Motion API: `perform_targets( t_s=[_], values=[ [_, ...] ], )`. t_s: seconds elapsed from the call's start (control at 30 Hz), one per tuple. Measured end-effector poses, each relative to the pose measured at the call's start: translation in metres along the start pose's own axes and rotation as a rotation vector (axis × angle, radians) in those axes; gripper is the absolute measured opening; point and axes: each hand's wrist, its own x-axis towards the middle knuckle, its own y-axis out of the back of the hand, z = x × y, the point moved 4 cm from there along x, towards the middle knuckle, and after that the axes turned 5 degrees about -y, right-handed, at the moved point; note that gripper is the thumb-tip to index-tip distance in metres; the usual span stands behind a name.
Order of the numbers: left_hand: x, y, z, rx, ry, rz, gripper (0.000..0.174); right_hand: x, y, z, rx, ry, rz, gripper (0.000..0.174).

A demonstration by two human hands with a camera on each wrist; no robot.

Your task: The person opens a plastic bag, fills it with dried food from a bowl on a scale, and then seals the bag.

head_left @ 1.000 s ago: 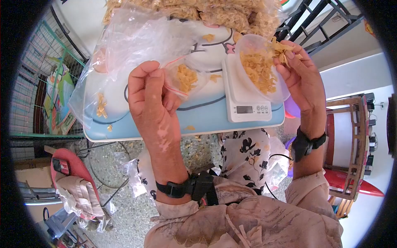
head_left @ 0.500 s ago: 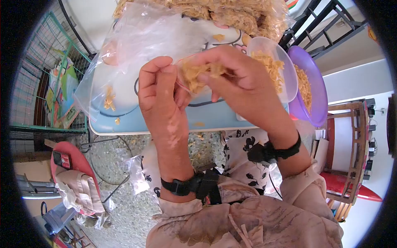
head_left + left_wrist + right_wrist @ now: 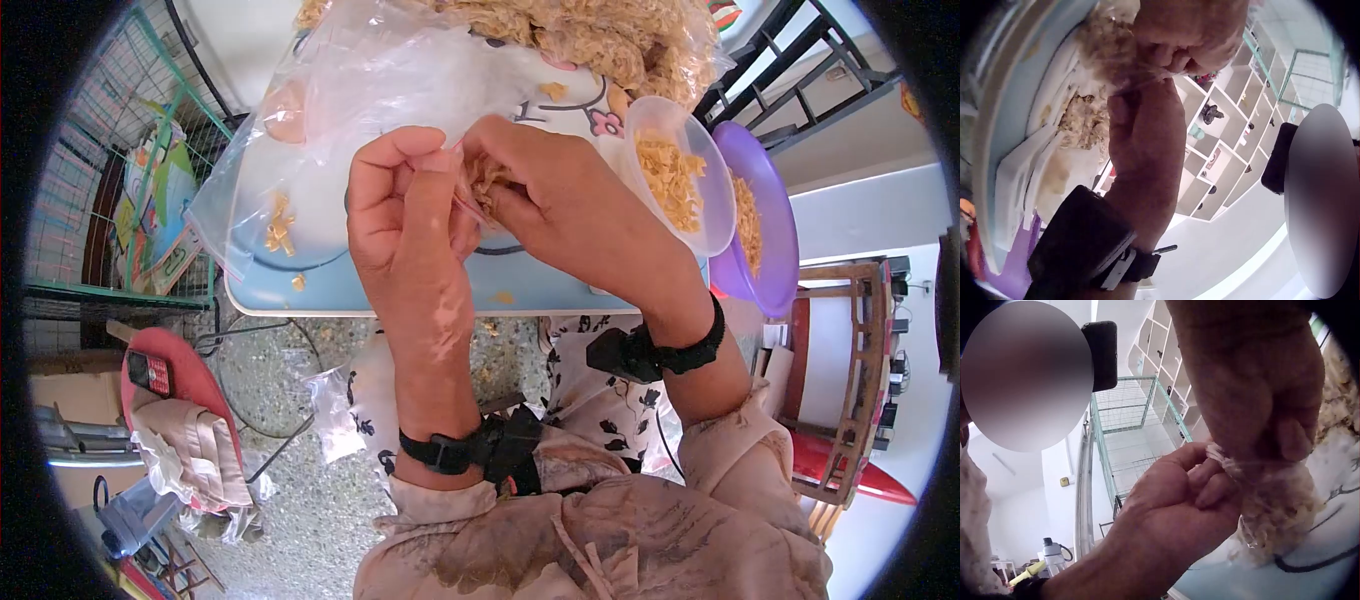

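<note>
In the head view, my left hand (image 3: 412, 220) pinches the edge of a small clear zip bag (image 3: 1279, 515) with a red-lined mouth. My right hand (image 3: 575, 205) is right at that mouth, its curled thumb and fingers holding dried yellow flakes (image 3: 488, 172). Flakes fill the bag's lower part in the right wrist view, where it hangs close over the table. Right of the hands is a tilted translucent bowl (image 3: 722, 210) with more flakes in it. The right hand's fingertips are partly hidden by the hand itself.
Large bags of flakes (image 3: 630, 50) lie at the table's back, with a sheet of clear plastic (image 3: 380, 70) on the left. A purple basin (image 3: 775, 225) of flakes stands at the right. Loose flakes (image 3: 280, 225) lie on the table; a white scale (image 3: 1013, 181) shows under the bowl.
My right hand has carried flakes from the bowl leftward to the zip bag's mouth. My left hand keeps holding the bag. The view has shifted a little.
</note>
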Motion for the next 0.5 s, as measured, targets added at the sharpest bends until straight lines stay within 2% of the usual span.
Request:
perform_targets(
  t_s=[0.13, 0.27, 0.37, 0.43, 0.47, 0.5],
  values=[
    [0.002, 0.006, -0.003, -0.08, 0.014, 0.018, 0.016, -0.003, 0.005, -0.001, 0.032, -0.137, 0.017, 0.018],
    [0.003, 0.009, -0.002, -0.109, 0.007, 0.052, 0.009, -0.009, 0.01, 0.0, 0.112, -0.068, 0.021, 0.024],
    [0.003, 0.008, -0.001, -0.132, 0.01, 0.05, 0.009, -0.011, 0.013, -0.002, 0.066, -0.094, -0.073, 0.028],
    [0.002, 0.006, 0.0, -0.116, 0.038, 0.069, 0.009, -0.008, 0.011, 0.002, 0.042, 0.006, -0.068, 0.037],
    [0.002, 0.006, 0.0, -0.116, 0.037, 0.07, 0.009, -0.007, 0.007, 0.004, 0.042, 0.007, -0.07, 0.037],
    [0.002, 0.006, -0.001, -0.11, 0.039, 0.057, 0.01, -0.006, 0.004, 0.002, -0.014, 0.111, -0.007, 0.033]
  ],
)
